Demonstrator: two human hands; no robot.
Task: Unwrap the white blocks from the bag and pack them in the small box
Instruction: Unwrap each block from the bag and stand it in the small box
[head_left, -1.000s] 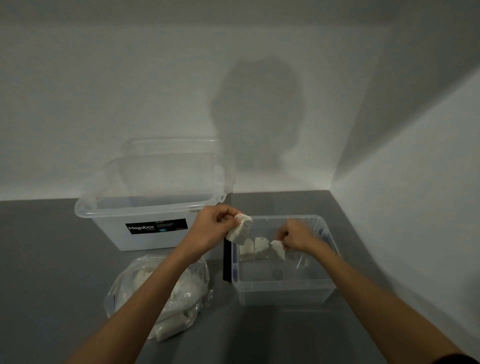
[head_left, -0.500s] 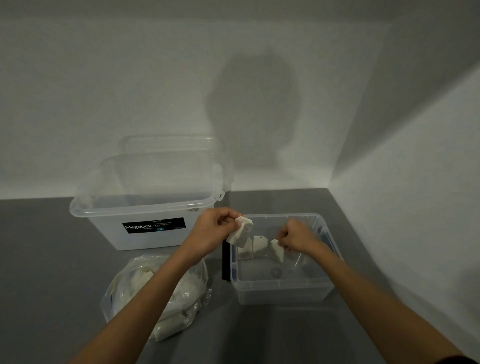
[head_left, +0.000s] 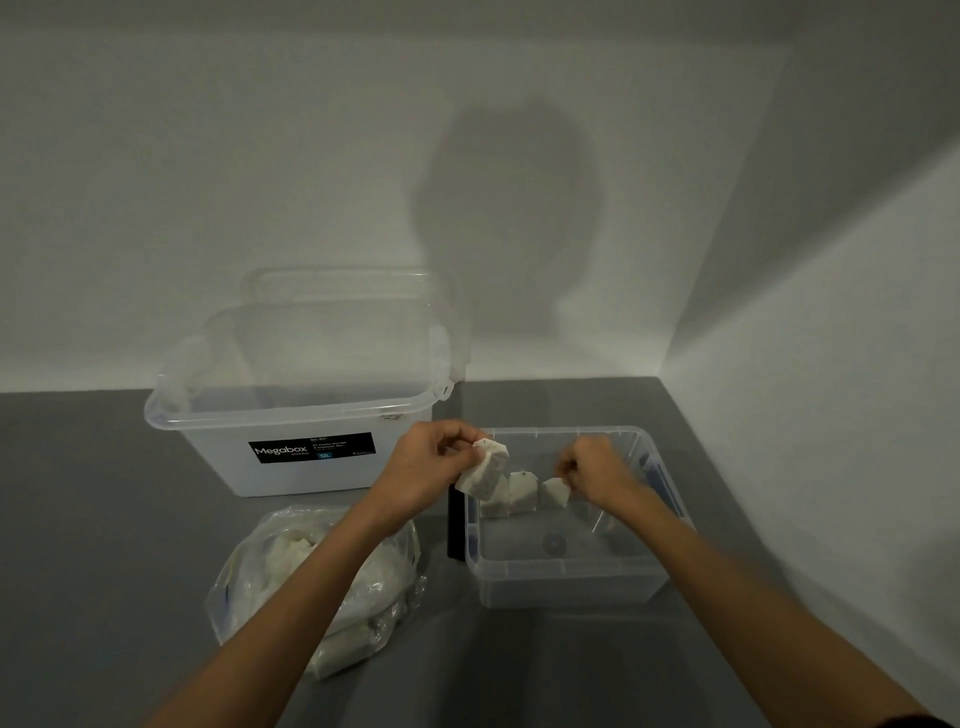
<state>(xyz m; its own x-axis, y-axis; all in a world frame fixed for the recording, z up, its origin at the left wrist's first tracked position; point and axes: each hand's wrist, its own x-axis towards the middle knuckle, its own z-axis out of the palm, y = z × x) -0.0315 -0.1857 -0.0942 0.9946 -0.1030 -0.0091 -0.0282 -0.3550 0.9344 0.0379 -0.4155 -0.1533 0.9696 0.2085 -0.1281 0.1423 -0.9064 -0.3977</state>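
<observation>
Currently, both hands work at the small box (head_left: 571, 590), a clear plastic tub standing on the grey table (head_left: 104, 545) at lower centre-right of the frame, near the corner where the two walls meet. The left hand (head_left: 428, 465) sits at the box's upper-left corner, fingers curled, pinching the raised block (head_left: 485, 470) by its upper end; this block is white, faintly speckled and tilted, and it overlaps the box rim in the picture. The right hand (head_left: 597, 470) lies within the box outline, right of centre, fingers curled downward; it grips the end block (head_left: 555, 492) at its upper right corner; whether that block rests on the box floor cannot be told. Between the two held blocks, two more white blocks (head_left: 521, 491) stand side by side, touching, toward the far wall of the box; the left one is partly hidden behind the raised block.

The bag (head_left: 270, 566), clear plastic and holding white pieces, lies on the table at lower left of the small box, partly under the left forearm. A large clear box (head_left: 218, 467) with a black "Megabox" label stands at upper left of the small box; a clear lid (head_left: 353, 286) stands behind it at the wall. A narrow dark strip (head_left: 456, 525) stands just beside the small box's left wall; what it is cannot be told.
</observation>
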